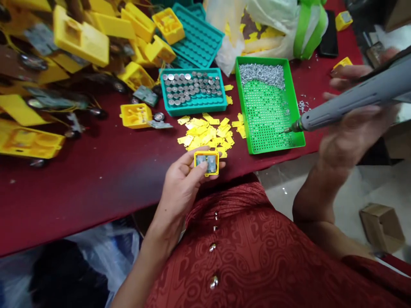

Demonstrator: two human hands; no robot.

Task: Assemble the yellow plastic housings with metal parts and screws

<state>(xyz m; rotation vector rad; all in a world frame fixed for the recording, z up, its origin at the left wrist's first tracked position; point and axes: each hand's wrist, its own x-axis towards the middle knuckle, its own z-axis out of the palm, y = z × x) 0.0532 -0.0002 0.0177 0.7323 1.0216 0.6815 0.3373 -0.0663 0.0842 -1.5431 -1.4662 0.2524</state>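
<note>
My left hand (183,175) is closed around a small yellow plastic housing (206,173) with a green circuit board (212,163) inside. The thumb presses on the board. My right hand (353,124) grips a grey electric screwdriver (346,100), its bit pointing left over the green screw tray (301,141). Small silvery screws (261,73) are heaped at the tray's far end, and the near part is a perforated grid. Just beyond my left hand lies a loose pile of small yellow plastic covers (205,132).
A teal tray (195,110) holds rows of coin cells (180,90). Yellow housings (81,36) with wires and boards crowd the left. A plastic bag (272,19) and a black phone (329,36) are at the back. Loose screws (303,105) lie beside the green tray. A cardboard box (382,226) stands on the floor.
</note>
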